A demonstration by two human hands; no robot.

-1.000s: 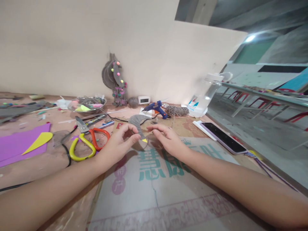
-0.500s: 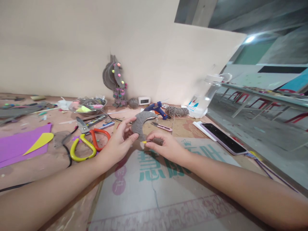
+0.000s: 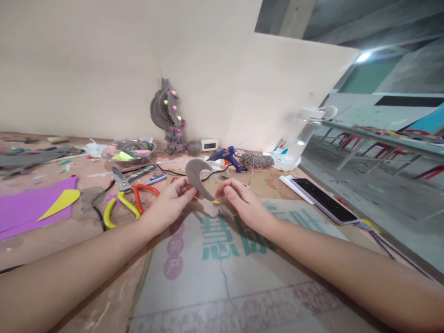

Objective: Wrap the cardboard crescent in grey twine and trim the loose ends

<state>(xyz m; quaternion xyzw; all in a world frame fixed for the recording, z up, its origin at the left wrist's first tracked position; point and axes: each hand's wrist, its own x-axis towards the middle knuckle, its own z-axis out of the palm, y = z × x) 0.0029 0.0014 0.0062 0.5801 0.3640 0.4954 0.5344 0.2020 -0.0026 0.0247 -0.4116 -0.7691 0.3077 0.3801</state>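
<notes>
A crescent shape wrapped in grey yarn is tilted above the cardboard, its lower tip showing a bit of yellow. My left hand pinches its left edge between thumb and fingers. Close to the yellow tip is my right hand, its fingers curled and the thumb near the index finger; whatever is between them is too small to make out. Under both hands lies a printed cardboard sheet. Scissors with yellow and red handles rest left of my left hand.
Behind the hands are a blue glue gun, a grey yarn skein and a small digital clock. A water bottle and a phone stand and lie right. Purple sheets lie left; a pom-pom decorated piece is at the wall.
The crescent has turned in my left hand, showing its flatter face. My right hand has opened a little gap from the yellow tip, which it pinched before.
</notes>
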